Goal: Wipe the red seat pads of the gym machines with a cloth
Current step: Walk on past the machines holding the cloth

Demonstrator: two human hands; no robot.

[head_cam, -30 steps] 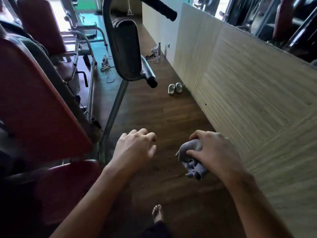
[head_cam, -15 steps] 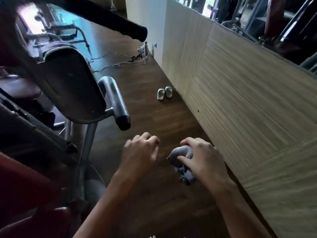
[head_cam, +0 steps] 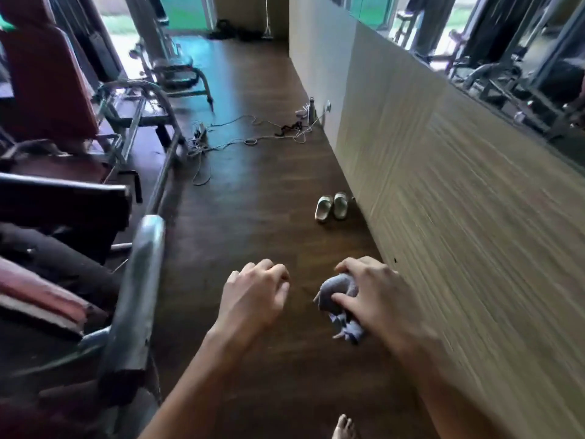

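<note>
- The right hand (head_cam: 376,299) is at about five o'clock in the view. Its fingers and thumb are curled round a cloth (head_cam: 337,288), held in the air above the dark wooden floor (head_cam: 253,201).
- The cloth is small, grey-blue and bunched into a crumpled wad. One lump bulges out past the thumb, and a ragged tail hangs below the palm toward six o'clock.
- The left hand (head_cam: 253,296) hovers at the cloth's nine o'clock, near it but not touching. Its fingers are loosely curled and hold nothing.
- A red backrest pad (head_cam: 47,80) stands at ten o'clock. It is dark red, smooth and slightly tilted, and well apart from both hands.
- A second red pad (head_cam: 38,294) shows at eight o'clock, blurred, with a pale worn edge.
- A grey metal bar (head_cam: 139,280) rises between that pad and the left hand.
- Pale slippers (head_cam: 332,205) sit side by side on the floor near the centre, just beside the wood-grain wall panel (head_cam: 474,217) along the three o'clock side.
- Cables (head_cam: 250,134) lie tangled at twelve o'clock, and a bottle (head_cam: 311,110) stands by the wall.
- A bare foot (head_cam: 343,427) shows at six o'clock.
</note>
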